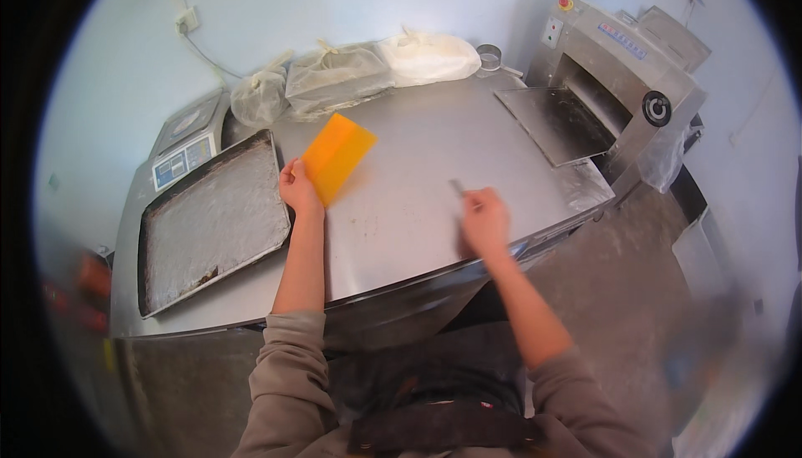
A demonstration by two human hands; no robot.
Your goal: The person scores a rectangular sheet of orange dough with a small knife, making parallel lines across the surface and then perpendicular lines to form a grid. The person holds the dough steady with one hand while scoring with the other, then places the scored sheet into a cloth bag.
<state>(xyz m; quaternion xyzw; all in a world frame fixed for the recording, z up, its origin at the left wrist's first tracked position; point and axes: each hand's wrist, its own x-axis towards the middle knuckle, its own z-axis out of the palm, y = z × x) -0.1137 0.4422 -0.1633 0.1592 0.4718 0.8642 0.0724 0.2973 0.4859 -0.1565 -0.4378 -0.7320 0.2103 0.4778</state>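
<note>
My left hand (298, 188) is closed on the lower left edge of a flat orange rectangular sheet (338, 157), tilted above the steel table. The sheet has two tones split along a line; whether it is card or plastic I cannot tell. To the right, my right hand (484, 217) is pinched around a small, thin dark piece (456, 186) whose tip sticks out past the fingers. Motion blurs that piece, and its kind does not show. Beside my left forearm lies a shallow, dark-rimmed baking tray (209, 216) with a whitish, worn inner surface.
The steel table (393, 232) stands against the wall. At its back are tied plastic bags (338, 73) and a metal sieve-like cup (489, 58). A digital scale (185, 153) stands at the left, a dough-sheeting machine (618, 82) with a protruding plate at the right.
</note>
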